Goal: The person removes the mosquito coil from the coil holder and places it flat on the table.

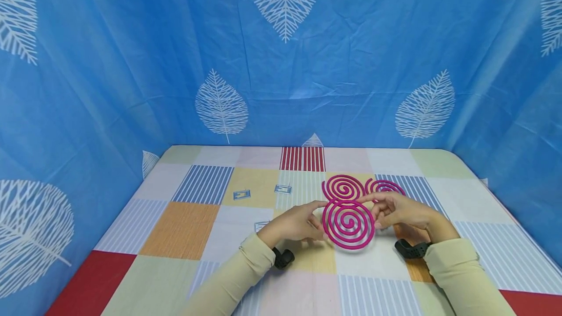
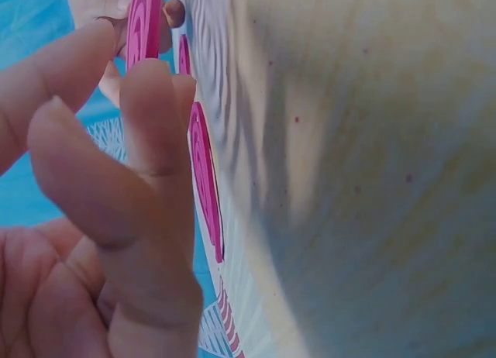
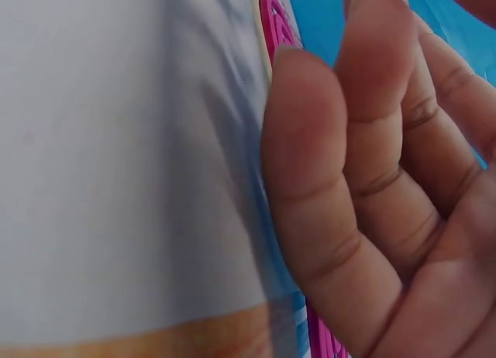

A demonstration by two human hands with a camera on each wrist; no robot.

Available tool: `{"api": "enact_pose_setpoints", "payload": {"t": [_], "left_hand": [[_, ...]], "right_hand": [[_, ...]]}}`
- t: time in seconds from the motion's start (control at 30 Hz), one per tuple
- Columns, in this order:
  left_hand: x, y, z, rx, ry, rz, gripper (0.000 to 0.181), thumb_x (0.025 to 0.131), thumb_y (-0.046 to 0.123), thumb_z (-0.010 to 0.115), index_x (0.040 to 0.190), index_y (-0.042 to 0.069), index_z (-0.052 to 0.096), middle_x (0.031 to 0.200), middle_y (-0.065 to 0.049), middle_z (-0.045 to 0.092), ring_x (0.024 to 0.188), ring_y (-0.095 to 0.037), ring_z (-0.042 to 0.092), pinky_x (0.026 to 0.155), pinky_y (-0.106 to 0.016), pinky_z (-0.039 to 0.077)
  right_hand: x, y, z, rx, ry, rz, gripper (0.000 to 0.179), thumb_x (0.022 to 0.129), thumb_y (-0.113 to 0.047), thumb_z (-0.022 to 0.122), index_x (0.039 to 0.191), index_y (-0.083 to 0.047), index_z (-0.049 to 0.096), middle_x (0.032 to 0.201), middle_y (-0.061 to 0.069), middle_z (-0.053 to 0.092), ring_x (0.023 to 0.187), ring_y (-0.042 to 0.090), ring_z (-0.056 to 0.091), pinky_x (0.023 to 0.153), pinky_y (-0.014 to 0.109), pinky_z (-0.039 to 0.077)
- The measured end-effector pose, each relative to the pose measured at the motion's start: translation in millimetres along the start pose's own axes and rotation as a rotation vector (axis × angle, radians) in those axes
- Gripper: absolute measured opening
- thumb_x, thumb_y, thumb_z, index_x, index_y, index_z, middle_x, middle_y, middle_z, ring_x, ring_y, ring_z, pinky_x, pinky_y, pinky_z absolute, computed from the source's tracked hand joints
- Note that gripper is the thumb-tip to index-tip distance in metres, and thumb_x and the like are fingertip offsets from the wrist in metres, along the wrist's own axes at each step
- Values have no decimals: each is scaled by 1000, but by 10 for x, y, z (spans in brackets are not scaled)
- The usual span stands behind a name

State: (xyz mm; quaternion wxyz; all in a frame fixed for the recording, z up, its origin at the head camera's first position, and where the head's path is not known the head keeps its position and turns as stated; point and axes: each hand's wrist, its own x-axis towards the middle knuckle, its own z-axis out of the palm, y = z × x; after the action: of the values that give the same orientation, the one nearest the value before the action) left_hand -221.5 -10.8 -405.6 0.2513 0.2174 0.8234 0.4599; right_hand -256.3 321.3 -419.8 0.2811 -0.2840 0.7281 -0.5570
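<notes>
A flat magenta spiral coil (image 1: 350, 247) is held just above the table by both hands, its shadow falling on the cloth below. My left hand (image 1: 298, 223) pinches its left edge; in the left wrist view the coil (image 2: 144, 29) shows edge-on near the fingertips. On the opposite side, my right hand (image 1: 401, 210) grips the right edge, index finger stretched along the top. Behind it a second magenta spiral (image 1: 344, 190) lies on the table, partly overlapped in the head view. The third spiral (image 1: 386, 184) lies to its right, its lower part hidden by the right hand.
A patchwork-patterned cloth (image 1: 171, 228) covers the table, with small printed blue figures on it. Blue curtains (image 1: 307, 62) with white leaf prints stand behind and at both sides. Each wrist wears a black band (image 1: 412, 249).
</notes>
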Motion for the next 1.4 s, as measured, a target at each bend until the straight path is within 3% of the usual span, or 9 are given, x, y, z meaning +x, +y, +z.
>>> {"api": "enact_pose_setpoints", "payload": {"t": [0.3, 0.57, 0.67, 0.93, 1.17, 1.4], "left_hand": [[-19, -30, 3, -15, -27, -19, 77, 94, -1, 79, 163, 7, 45, 89, 2, 75, 68, -14, 66, 58, -24, 50], [-39, -35, 6, -21, -39, -44, 76, 95, 3, 81, 162, 7, 46, 87, 2, 74, 68, -14, 64, 59, -25, 51], [-49, -40, 12, -13, -44, -47, 73, 96, 4, 81, 161, 5, 48, 88, 1, 73, 67, -14, 62, 58, -24, 50], [-65, -59, 9, 8, -48, -42, 70, 97, 6, 80, 159, 2, 49, 88, 0, 72, 67, -13, 61, 59, -23, 49], [-60, -68, -23, 4, -22, -38, 67, 98, 8, 80, 159, 4, 51, 90, 1, 72, 68, -15, 64, 60, -25, 51], [-78, -73, -90, 42, 11, 8, 64, 98, 11, 78, 157, 6, 54, 99, 1, 74, 75, -15, 67, 64, -26, 51]], "right_hand": [[-1, 56, 0, 30, -56, -12, 64, 96, 7, 71, 150, 21, 39, 99, 3, 78, 83, 9, 71, 73, 23, 57], [-3, 59, 17, 55, -65, 8, 57, 98, 7, 69, 150, 12, 49, 97, 4, 77, 72, 5, 63, 62, 20, 52], [-5, 63, 20, 48, -50, 22, 58, 96, 7, 69, 149, 15, 48, 95, 3, 76, 70, 5, 61, 59, 21, 51], [-42, 90, 23, 54, 23, 125, 64, 93, 2, 73, 147, 21, 44, 94, 4, 75, 71, 8, 63, 61, 22, 53], [-65, 122, 5, 133, 3, 158, 59, 98, 0, 70, 147, 20, 45, 91, 1, 76, 67, 5, 61, 60, 20, 51], [-79, 71, 23, 37, 33, 172, 49, 107, -5, 63, 140, 26, 47, 84, 2, 73, 66, 5, 66, 65, 23, 59]]}}
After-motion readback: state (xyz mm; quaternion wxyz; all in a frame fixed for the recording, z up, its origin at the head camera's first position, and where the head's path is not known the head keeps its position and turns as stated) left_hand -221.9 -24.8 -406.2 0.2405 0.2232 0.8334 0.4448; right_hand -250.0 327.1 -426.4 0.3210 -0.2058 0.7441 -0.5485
